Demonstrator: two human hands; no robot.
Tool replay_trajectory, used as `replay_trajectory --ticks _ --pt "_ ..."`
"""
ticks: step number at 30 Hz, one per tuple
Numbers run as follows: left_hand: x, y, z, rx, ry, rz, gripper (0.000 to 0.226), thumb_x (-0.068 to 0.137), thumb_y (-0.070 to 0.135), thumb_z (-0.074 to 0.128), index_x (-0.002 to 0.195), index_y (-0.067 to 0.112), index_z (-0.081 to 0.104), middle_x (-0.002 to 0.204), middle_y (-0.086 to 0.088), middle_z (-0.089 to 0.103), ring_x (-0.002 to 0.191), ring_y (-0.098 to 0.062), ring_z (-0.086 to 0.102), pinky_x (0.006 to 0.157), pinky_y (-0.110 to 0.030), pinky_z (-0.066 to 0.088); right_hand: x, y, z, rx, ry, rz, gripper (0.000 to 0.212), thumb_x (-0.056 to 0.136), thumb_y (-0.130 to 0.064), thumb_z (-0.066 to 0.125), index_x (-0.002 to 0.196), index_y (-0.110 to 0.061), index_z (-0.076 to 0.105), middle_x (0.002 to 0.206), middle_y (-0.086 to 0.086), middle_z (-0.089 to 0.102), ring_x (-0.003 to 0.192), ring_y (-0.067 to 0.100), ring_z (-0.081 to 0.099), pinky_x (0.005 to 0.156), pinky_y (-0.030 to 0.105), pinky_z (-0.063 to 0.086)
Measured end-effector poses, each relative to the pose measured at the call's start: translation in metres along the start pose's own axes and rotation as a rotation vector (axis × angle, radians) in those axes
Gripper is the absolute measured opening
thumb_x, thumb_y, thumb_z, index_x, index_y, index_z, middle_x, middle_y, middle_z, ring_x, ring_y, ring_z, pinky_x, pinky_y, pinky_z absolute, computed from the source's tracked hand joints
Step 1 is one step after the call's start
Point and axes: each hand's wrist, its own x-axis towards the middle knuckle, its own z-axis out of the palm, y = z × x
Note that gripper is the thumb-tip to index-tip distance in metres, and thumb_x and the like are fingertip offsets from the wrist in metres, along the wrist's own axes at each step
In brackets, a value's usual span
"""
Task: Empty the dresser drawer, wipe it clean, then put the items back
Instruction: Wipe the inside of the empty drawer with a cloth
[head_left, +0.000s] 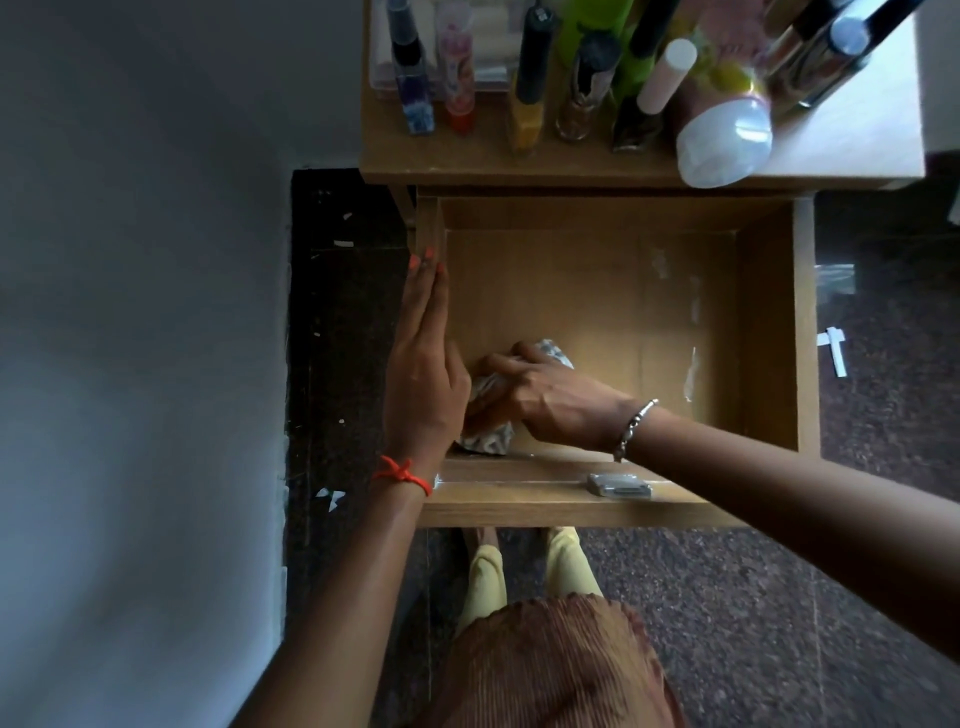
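Note:
The wooden drawer (769, 332) is pulled out below the dresser top and holds nothing but a cloth. My right hand (550, 400) presses a crumpled grey-and-white patterned cloth (491, 439) onto the drawer floor in the near left corner. Part of the cloth is hidden under that hand. My left hand (423, 364) lies flat along the drawer's left wall, fingers straight and together, holding nothing. Several bottles and tubes (582, 78) stand crowded on the dresser top (519, 161) behind the drawer.
A small silver case (619, 486) rests on the drawer's front rim. A grey wall runs close on the left. White paper scraps (834, 351) lie on the dark speckled floor to the right and left of the drawer. My legs stand under the drawer front.

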Motion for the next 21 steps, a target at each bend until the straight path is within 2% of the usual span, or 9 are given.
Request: replay_trajectory --ticks 3,6,7,9,12,15,17,18,21 --pt "-0.001 -0.001 0.000 0.014 0.003 -0.005 0.052 0.088 0.005 0.025 0.139 0.003 0.030 0.151 -0.012 0.025 0.138 -0.005 0.010 0.115 -0.020 0.019 -0.008 -0.001 0.003 0.001 0.029 0.013 0.058 0.082 -0.011 0.021 0.119 -0.034 0.060 0.107 0.002 0.070 0.119 0.020 0.032 0.084 0.034 0.022" --pt "-0.001 0.000 0.000 0.007 0.002 -0.001 0.051 0.089 0.001 0.027 0.139 0.003 0.030 0.151 -0.013 0.025 0.139 -0.008 0.012 0.115 -0.021 0.020 -0.020 0.001 0.007 0.019 0.021 0.043 0.048 0.085 -0.007 0.040 0.123 -0.031 0.058 0.119 0.006 0.066 0.128 0.023 0.032 0.091 0.037 0.019" --pt "-0.001 0.000 0.000 0.009 0.006 0.003 0.051 0.088 0.002 0.027 0.139 0.003 0.030 0.151 -0.013 0.026 0.139 -0.010 0.013 0.115 -0.022 0.020 -0.028 0.004 0.007 0.019 0.018 0.053 0.047 0.085 -0.008 0.039 0.122 -0.031 0.058 0.121 0.004 0.064 0.128 0.021 0.031 0.093 0.036 0.020" --pt "-0.001 0.000 0.000 0.017 0.011 -0.002 0.050 0.089 0.003 0.027 0.139 0.002 0.031 0.150 -0.014 0.027 0.139 -0.013 0.015 0.115 -0.016 0.017 -0.047 0.012 0.000 0.056 0.028 0.070 0.048 0.081 -0.015 0.033 0.116 -0.030 0.063 0.117 0.002 0.067 0.122 0.018 0.036 0.091 0.033 0.027" --pt "-0.001 0.000 0.000 0.029 0.006 -0.015 0.049 0.090 0.001 0.029 0.139 0.003 0.031 0.151 -0.013 0.026 0.140 -0.016 0.017 0.114 -0.013 0.015 -0.078 0.028 -0.011 0.120 0.058 0.039 0.042 0.077 -0.027 0.039 0.106 -0.028 0.068 0.101 0.004 0.071 0.108 0.017 0.043 0.080 0.033 0.048" --pt "-0.001 0.000 0.000 0.042 -0.005 -0.010 0.051 0.089 0.007 0.025 0.139 0.003 0.031 0.151 -0.014 0.025 0.141 -0.019 0.017 0.114 -0.014 0.016 -0.089 0.039 -0.016 0.056 -0.005 0.009 0.038 0.077 -0.035 0.043 0.104 -0.030 0.069 0.096 0.009 0.069 0.101 0.024 0.057 0.072 0.028 0.051" --pt "-0.001 0.000 0.001 0.053 -0.006 -0.008 0.049 0.090 0.006 0.025 0.139 0.003 0.031 0.151 -0.014 0.026 0.141 -0.021 0.019 0.114 -0.014 0.017 -0.084 0.044 -0.014 0.000 0.038 -0.018 0.039 0.076 -0.029 0.042 0.102 -0.027 0.071 0.094 0.008 0.072 0.099 0.020 0.052 0.071 0.026 0.047" --pt "-0.001 0.000 0.001 0.057 -0.005 -0.008 0.048 0.090 0.004 0.026 0.139 0.003 0.032 0.151 -0.014 0.026 0.141 -0.022 0.019 0.114 -0.016 0.017 -0.080 0.045 -0.012 -0.011 0.056 -0.022 0.038 0.078 -0.023 0.045 0.106 -0.026 0.069 0.101 0.005 0.072 0.099 0.020 0.049 0.072 0.027 0.046" --pt "-0.001 0.000 0.001 0.061 -0.005 -0.007 0.050 0.089 -0.003 0.030 0.139 0.003 0.031 0.151 -0.013 0.025 0.142 -0.021 0.019 0.115 -0.016 0.017 -0.068 0.052 -0.010 0.017 0.127 0.035 0.048 0.073 -0.002 0.066 0.116 -0.022 0.064 0.121 -0.001 0.065 0.097 0.032 0.058 0.069 0.037 0.054"
